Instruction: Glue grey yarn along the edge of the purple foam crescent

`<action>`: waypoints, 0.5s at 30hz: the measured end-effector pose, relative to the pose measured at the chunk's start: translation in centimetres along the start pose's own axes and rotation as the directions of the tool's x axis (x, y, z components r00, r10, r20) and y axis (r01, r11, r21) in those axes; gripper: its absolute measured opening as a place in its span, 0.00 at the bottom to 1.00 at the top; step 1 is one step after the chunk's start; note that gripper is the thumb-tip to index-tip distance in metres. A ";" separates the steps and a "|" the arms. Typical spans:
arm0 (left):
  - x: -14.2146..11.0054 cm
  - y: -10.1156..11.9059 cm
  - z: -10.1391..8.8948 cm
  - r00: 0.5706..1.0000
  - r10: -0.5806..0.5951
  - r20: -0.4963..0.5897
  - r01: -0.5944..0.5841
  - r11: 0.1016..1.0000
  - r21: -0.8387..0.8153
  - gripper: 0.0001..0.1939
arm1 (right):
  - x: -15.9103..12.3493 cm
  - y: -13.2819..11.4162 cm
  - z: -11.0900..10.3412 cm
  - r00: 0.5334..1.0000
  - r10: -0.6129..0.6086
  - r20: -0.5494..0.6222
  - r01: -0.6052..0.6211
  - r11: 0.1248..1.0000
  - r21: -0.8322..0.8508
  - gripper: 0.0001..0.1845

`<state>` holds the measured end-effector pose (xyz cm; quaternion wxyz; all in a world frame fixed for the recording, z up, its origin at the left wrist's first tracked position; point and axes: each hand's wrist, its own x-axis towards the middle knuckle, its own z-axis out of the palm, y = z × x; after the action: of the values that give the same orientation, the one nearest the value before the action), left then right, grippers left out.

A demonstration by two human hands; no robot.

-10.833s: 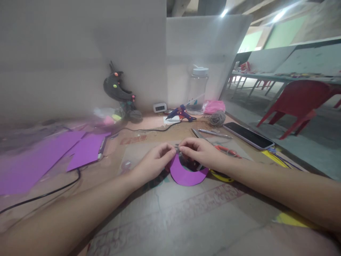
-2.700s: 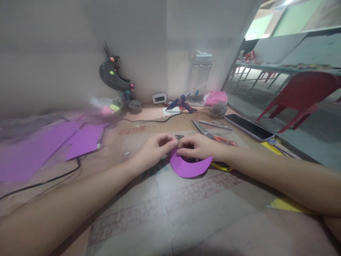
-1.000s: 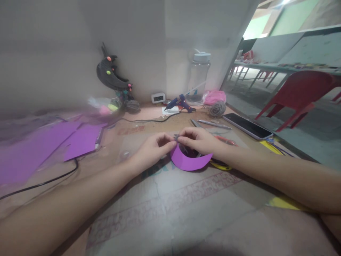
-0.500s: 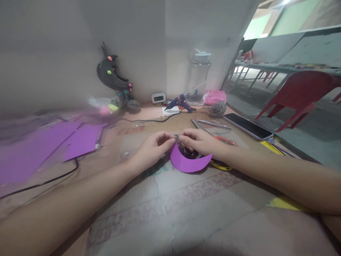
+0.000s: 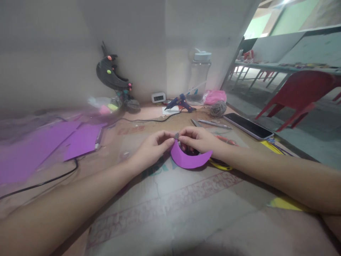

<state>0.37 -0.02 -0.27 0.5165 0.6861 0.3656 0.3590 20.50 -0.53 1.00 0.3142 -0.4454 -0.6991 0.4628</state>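
A purple paper crescent (image 5: 190,160) hangs curved below my fingertips, its upper tip between my two hands. My left hand (image 5: 157,144) pinches at that tip, thumb against fingers. Close beside it, my right hand (image 5: 195,138) pinches the same end from the other side. A small grey piece (image 5: 176,136) shows between the fingertips; what it is I cannot make out. Behind the crescent, partly hidden by my right hand, lies a dark round thing, with a yellow-edged item (image 5: 222,165) under my right wrist. Orange-handled scissors (image 5: 226,140) lie just beyond the right forearm.
Purple paper sheets (image 5: 82,142) and a black cable (image 5: 53,179) lie at the left. Toward the wall are a blue glue gun (image 5: 181,103), a white digital clock (image 5: 158,97), a bottle (image 5: 199,76) and a black crescent ornament (image 5: 110,73). A phone (image 5: 247,126) rests near the right edge.
The purple crescent has lifted and tilted slightly, its lower curve a little higher. The grey piece at the fingertips shows more plainly. Both hands stay in nearly the same place.
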 end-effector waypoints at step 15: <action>-0.2 0.7 0.1 0.998 -0.051 0.042 0.047 0.995 0.086 0.09 | 0.6 -2.2 -5.6 0.935 -0.258 -0.242 0.122 0.879 -0.462 0.04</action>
<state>0.51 -0.38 0.38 0.5034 0.7061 0.3855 0.3151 24.28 1.71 5.17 0.3512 -0.4973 -0.7708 0.1875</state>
